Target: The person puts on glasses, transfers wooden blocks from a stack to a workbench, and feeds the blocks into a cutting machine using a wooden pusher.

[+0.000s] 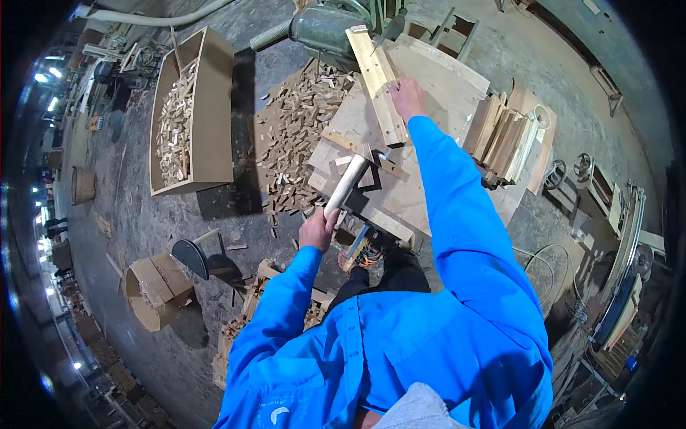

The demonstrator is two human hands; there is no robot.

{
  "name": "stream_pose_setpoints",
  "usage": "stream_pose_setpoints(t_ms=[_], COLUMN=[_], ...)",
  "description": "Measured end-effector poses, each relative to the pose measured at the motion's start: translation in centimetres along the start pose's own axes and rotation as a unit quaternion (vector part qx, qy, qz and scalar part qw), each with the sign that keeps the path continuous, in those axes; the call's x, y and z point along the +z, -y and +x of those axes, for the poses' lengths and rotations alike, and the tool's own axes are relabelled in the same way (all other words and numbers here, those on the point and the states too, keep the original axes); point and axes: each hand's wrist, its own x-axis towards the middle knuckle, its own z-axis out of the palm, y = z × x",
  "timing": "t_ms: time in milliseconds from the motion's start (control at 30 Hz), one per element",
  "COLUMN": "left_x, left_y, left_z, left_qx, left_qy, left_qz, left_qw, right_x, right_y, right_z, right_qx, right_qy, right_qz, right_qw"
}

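My left hand point(318, 230) is closed around the near end of a pale, smooth length of wood point(347, 184), which slants up over the worktable point(436, 93). The far end of this piece lies by a narrow wooden strip point(388, 167) fixed or laid across the tabletop. Farther off, my right hand point(407, 99) grips the edge of a long light wooden board point(379, 82) with dark holes in it. Its fingertips lie on the board's upper side, while the underside of the grip is hidden. Dark metal parts show between the strip and the table edge.
A stack of wooden slats point(502, 139) sits on the table's right side. Offcuts point(304, 121) are heaped left of it, beside a large box point(214, 107) of scraps. A green machine point(325, 32) stands behind. Lower left are a round stool point(190, 259) and a cardboard box point(158, 289).
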Motion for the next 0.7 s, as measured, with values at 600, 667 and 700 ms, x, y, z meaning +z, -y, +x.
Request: stream_pose_setpoints(t_ms=[600, 667, 700], left_x=[-0.5, -0.9, -1.0], left_y=[3.7, 4.7, 5.0], left_z=[-3.9, -4.9, -5.1], left_qx=[-0.017, -0.032, -0.037], left_qy=[0.011, 0.023, 0.04], left_qz=[-0.004, -0.006, -0.004], left_qw=[1.0, 0.999, 0.998], right_x=[-1.1, -0.5, -0.3], right_y=[1.0, 1.9, 2.2], right_z=[-6.7, -7.9, -8.1], right_qx=[0.021, 0.03, 0.048], right_qy=[-0.001, 0.014, 0.022], right_qz=[0.051, 0.069, 0.084], right_qw=[0.998, 0.997, 0.995])
